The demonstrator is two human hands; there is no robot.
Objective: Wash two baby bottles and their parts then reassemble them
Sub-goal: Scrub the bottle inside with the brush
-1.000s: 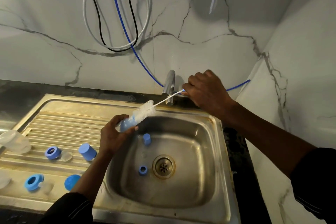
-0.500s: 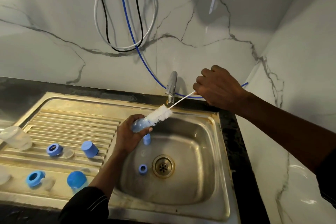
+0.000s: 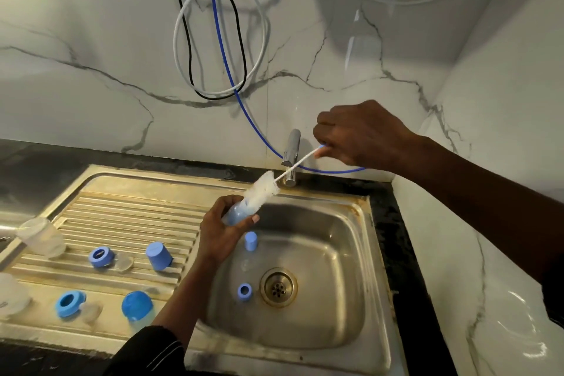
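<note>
Head view, single frame. Left hand [image 3: 219, 232] is over the near-left edge of the sink [image 3: 329, 308], its grip clamped round a small pale-blue bottle [image 3: 236, 215], thumb tip on the lower side, mouth tilted up and to the right. Brush [image 3: 264, 191]: the white bristle head meets the bottle mouth, with most of the bristles outside it; how far the tip has entered I cannot tell. The thin white wire stem runs up and right to the right hand [image 3: 363, 134], whose grip is pinched on the blue handle end, knuckles up, just right of the tap [image 3: 291, 152]. In the basin, a small blue cap [image 3: 251, 240] stands upright just below the left hand, and a blue ring [image 3: 244, 291] lies just beside the drain [image 3: 278, 286]. On the drainboard [image 3: 128, 217], a clear bottle [image 3: 41, 236] lies on its side at far left; a blue collar [image 3: 100, 256] touches a clear teat [image 3: 124, 262]; a blue cup-shaped cap [image 3: 158, 255] is near the basin edge; a second collar [image 3: 70, 304] lies beside a second teat [image 3: 91, 311]; a blue domed cap [image 3: 136, 306] sits by the left forearm. Another clear item [image 3: 10, 294] is cut off by the left edge, unidentified. A dark worktop [image 3: 403, 253] borders the sink. A blue hose [image 3: 227, 70] hangs on the marble wall, curving down behind the tap.
</note>
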